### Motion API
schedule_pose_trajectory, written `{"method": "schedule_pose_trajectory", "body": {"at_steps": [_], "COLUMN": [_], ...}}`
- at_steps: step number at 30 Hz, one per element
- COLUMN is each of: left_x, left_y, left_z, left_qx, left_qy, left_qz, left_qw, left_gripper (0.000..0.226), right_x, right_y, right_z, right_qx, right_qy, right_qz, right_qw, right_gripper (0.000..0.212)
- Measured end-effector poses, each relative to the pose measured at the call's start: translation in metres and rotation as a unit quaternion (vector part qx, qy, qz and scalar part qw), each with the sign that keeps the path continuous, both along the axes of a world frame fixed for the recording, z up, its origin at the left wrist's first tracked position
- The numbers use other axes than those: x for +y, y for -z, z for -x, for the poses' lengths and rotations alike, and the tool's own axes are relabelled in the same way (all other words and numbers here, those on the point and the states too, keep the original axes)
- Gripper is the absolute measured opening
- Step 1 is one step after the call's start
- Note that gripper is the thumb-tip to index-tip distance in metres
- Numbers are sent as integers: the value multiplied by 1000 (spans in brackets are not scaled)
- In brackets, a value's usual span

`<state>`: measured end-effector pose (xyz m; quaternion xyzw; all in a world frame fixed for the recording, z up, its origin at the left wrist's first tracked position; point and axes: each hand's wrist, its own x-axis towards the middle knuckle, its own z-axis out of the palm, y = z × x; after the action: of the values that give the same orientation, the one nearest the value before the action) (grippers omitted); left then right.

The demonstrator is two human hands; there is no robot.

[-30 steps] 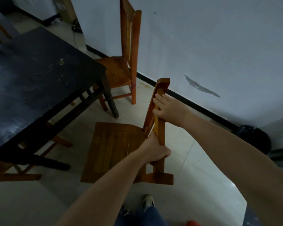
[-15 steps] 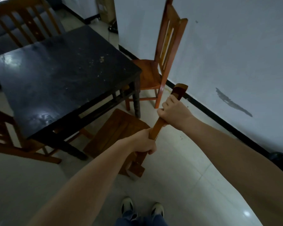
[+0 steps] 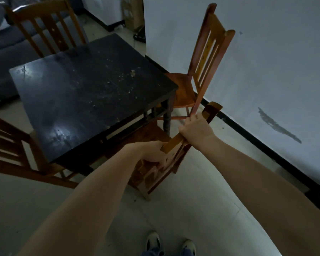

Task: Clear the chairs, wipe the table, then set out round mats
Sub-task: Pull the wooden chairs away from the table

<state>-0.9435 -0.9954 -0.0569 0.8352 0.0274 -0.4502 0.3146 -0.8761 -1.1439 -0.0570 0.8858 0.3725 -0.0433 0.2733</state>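
At the far left, a wooden chair (image 3: 13,154) stands tucked against the near-left side of the bench (image 3: 85,100), and another chair (image 3: 50,32) sits behind the bench's far edge. The dark benchtop carries pale crumbs and smears, so the wiping is not yet done, and no round mats are in view.

Compared with a second ago, the view has swung left to take in the whole bench, and the held chair (image 3: 155,169) has moved from the open floor to the bench's near-right corner, its seat now partly under the benchtop. I judge this chair is being shifted rather than cleared yet.

Right of centre, the left hand (image 3: 151,154) reaches forward with the forearm nearly straight, fingers wrapped around a lower part of the chair's back. Just right and higher, the right hand (image 3: 196,130) grips the back's upper rail, fingers curled over it, wrist bent slightly inward. The chair tilts toward the person.

Further right, a fourth chair (image 3: 201,71) stands upright between the bench and the white wall (image 3: 266,52).
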Motion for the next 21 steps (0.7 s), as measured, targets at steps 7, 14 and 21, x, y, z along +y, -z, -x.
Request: {"method": "schedule_pose_trajectory", "body": {"at_steps": [7,14,21], "left_x": [34,41,49], "left_y": [3,3,8], "left_z": [-18,-21,-26], "left_qx": [2,-71,-125], "left_qy": [12,6,-64], "left_qz": [-18,-13,-32], "left_qw": [1000,997,990], "left_gripper": [42,40,40], "right_x": [28,37,46], "right_y": [0,4,14], "right_z": [-11,-27,-44], "right_qx": [-1,14,19], "right_qy": [25,21,-14], "right_qz": [-8,-15,-71], "right_qw": [1000,1000,997], "right_gripper": [26,23,15]}}
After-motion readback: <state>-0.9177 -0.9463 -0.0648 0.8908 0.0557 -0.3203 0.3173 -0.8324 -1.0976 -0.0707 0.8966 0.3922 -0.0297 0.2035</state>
